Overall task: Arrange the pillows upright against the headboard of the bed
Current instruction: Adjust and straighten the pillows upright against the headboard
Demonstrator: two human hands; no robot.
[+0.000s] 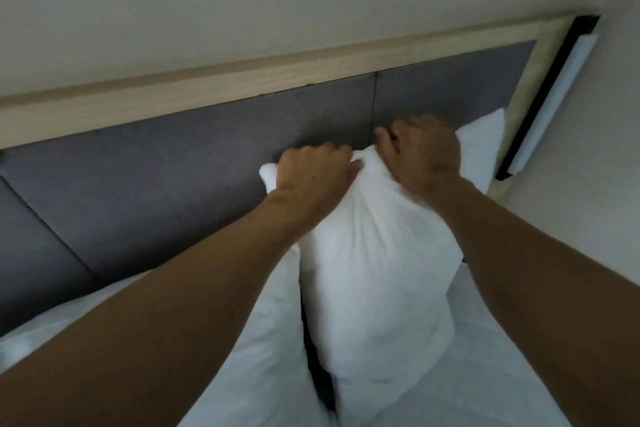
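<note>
Held pillow (374, 270): white, standing on end at the middle of the view, its long axis running from 6 o'clock up to 12 o'clock, top edge reaching the grey headboard (194, 156).
Left hand (311, 173): fingers curled closed, bunching the pillow's top left corner.
Right hand (424, 152): laid over the top edge, fingers bent loosely; whether they pinch fabric cannot be told.
Key relation: the pillow hangs below both hands, toward 6 o'clock; the headboard lies just beyond the knuckles at 12 o'clock.
Neighbours: a second pillow (485, 146) at 2 o'clock stands against the headboard; another pillow (270, 340) lies at 7 o'clock.
Likely next: press the top back until it leans flush.
</note>
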